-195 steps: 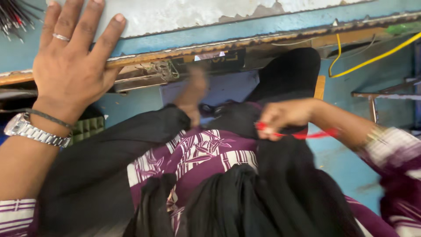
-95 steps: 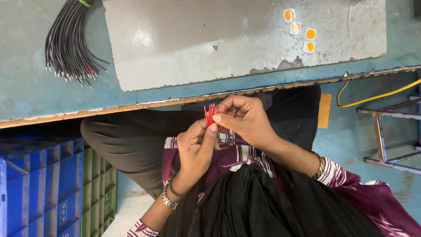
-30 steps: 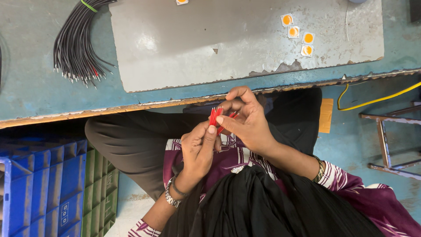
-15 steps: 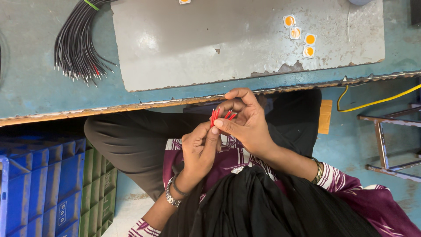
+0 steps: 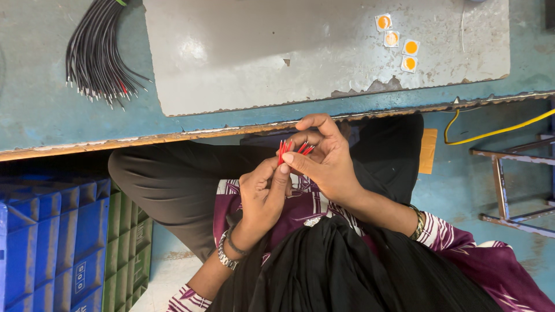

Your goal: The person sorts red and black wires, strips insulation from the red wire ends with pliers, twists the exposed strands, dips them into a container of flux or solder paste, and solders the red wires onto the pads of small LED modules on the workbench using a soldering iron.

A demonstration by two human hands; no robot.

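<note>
As seen from the head camera, a small bunch of short red wires [image 5: 293, 148] is held above the lap, just near of the workbench edge [image 5: 173, 137]. These wires are pinched by the left hand [image 5: 263, 193], whose thumb and forefinger are closed on their lower ends, and by the right hand [image 5: 326, 162], whose fingers are curled about their upper ends; both hands are thus shown grasping the same bunch. A metal watch [image 5: 226, 255] is worn on the left wrist and a bracelet [image 5: 417, 222] on the right. On the far side, a grey metal plate [image 5: 300, 46] is laid on the blue-green bench top, with four small square chips with orange centres [image 5: 396, 41] resting near its right end. A bundle of black wires [image 5: 101, 55] with bared tips is spread on the bench at far left, well apart from the hands. Blue crates [image 5: 52, 242] and a green crate [image 5: 127, 254] are stacked at near left, beneath the bench. A yellow cable [image 5: 497, 130] is seen at right.
</note>
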